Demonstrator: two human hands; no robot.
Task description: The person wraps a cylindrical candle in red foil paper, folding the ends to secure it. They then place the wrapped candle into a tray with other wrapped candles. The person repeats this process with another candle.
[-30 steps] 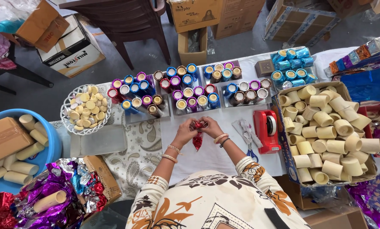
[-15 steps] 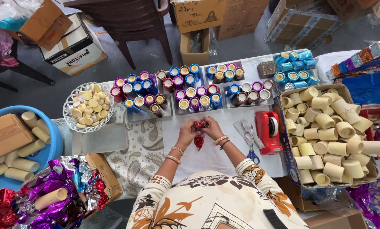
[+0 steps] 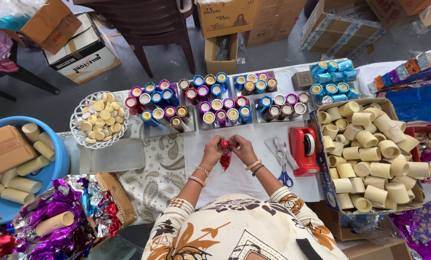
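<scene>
Both my hands meet over the white table (image 3: 239, 178), gripping a small tube wrapped in red foil (image 3: 224, 156). My left hand (image 3: 212, 152) holds its left side, and my right hand (image 3: 243, 149) pinches the foil at the top. Bangles show on both wrists. Behind my hands stand trays with several foil-wrapped tubes (image 3: 215, 98) in blue, purple, brown and red. A red tape dispenser (image 3: 303, 150) and blue-handled scissors (image 3: 283, 168) lie just right of my right hand.
A cardboard box of plain cream tubes (image 3: 369, 149) sits at the right. A white basket of round caps (image 3: 99, 120) and a blue tub with tubes (image 3: 18, 168) are at the left. Loose coloured foil (image 3: 56, 216) lies at lower left. Chairs and cartons stand beyond the table.
My hands stay in the same spot, fingers shifting slightly around the top of the red foil-wrapped tube.
</scene>
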